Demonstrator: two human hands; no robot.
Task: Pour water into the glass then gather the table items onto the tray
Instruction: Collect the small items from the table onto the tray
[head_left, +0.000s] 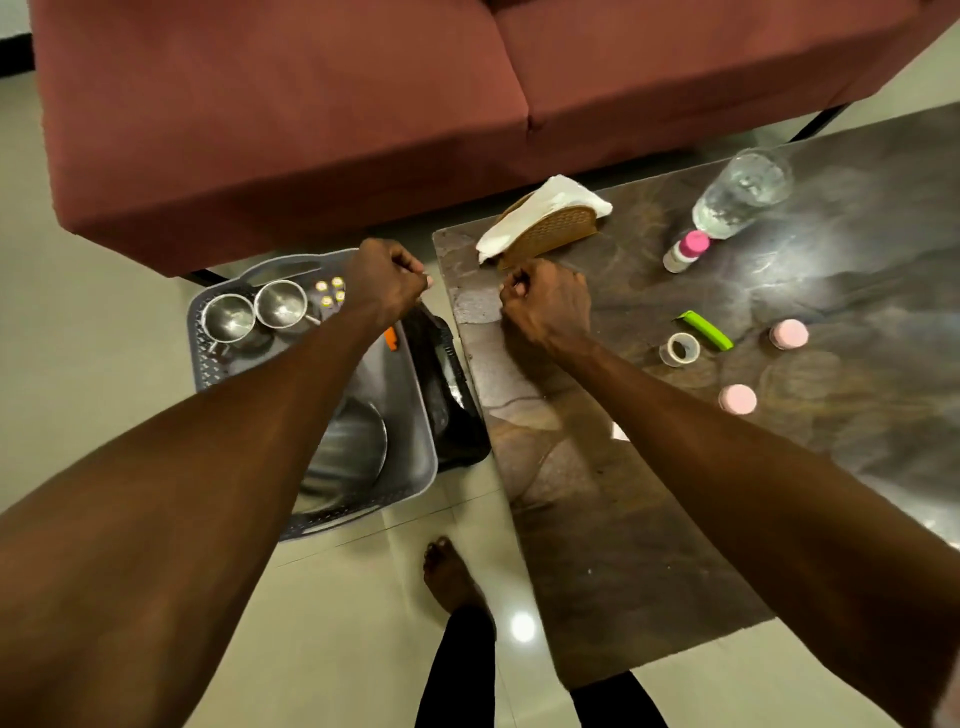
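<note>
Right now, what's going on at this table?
A person is clearing a table into a gray tray on the floor beside it. The tray already holds two steel cups and a steel plate. The left hand and right hand are curled near the table's corner; whether they hold anything is unclear. A glass of water, small bottle, tape roll and napkin holder remain on the table.

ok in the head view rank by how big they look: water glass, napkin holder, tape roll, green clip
1. Napkin holder, with its napkins.
2. Water glass, a bit smaller; it sits farther back, so this order is unsure.
3. and 4. Green clip and tape roll look alike.
</note>
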